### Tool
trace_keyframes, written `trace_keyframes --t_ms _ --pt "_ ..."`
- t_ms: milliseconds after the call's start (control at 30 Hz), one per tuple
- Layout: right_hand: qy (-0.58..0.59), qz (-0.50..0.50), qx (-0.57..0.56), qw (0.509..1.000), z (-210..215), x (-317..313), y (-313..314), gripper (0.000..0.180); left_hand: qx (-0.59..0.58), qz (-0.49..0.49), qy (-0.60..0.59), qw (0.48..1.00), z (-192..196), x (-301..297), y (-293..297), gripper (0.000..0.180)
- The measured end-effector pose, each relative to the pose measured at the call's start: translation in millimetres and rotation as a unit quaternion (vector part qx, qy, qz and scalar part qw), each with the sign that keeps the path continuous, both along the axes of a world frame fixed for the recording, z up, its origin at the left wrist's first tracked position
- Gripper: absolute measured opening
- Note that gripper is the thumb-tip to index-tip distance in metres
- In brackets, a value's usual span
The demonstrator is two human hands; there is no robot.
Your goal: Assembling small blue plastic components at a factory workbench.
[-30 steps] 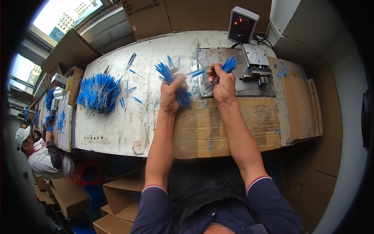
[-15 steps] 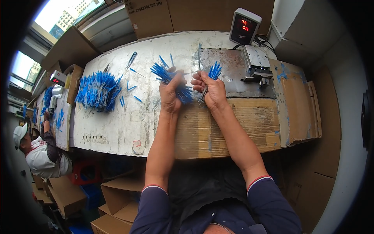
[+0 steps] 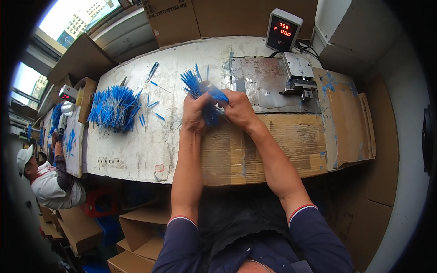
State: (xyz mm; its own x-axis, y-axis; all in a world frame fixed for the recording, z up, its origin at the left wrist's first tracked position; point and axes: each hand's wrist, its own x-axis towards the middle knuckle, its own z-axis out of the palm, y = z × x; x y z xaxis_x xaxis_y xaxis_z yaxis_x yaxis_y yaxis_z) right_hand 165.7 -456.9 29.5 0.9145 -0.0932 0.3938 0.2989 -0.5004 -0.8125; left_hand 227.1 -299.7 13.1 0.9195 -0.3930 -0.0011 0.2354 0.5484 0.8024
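Moved right hand (image 3: 239,109) from metal plate (image 3: 268,84) to left hand (image 3: 195,113). Both now closed on blue sticks (image 3: 200,88); bundle fanned up-left beyond fingertips.

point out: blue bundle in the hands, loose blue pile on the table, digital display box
blue bundle (image 3: 196,84), head view, on the fanned tips above the left hand.
loose blue pile (image 3: 114,109), head view, on the middle of the heap.
digital display box (image 3: 283,31), head view, on its dark front face.
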Motion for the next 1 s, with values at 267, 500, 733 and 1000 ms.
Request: trace_keyframes --t_ms 267,500,733,1000 --pt "0.167 0.024 0.493 0.854 6 0 -31 0.013 -0.016 -0.054 0.012 0.998 2 0 1 0.032" --pt "0.166 0.042 0.523 0.835 18 -7 -18 0.013 0.097 -0.160 -0.015 0.982 15 -22 -17 0.035" --pt "0.161 0.062 0.560 0.810 16 -8 -17 0.012 0.100 -0.185 -0.001 0.978 17 -24 -16 0.045" --pt "0.143 0.057 0.552 0.820 14 -7 -20 0.009 0.083 -0.172 -0.011 0.982 19 -23 -19 0.032"
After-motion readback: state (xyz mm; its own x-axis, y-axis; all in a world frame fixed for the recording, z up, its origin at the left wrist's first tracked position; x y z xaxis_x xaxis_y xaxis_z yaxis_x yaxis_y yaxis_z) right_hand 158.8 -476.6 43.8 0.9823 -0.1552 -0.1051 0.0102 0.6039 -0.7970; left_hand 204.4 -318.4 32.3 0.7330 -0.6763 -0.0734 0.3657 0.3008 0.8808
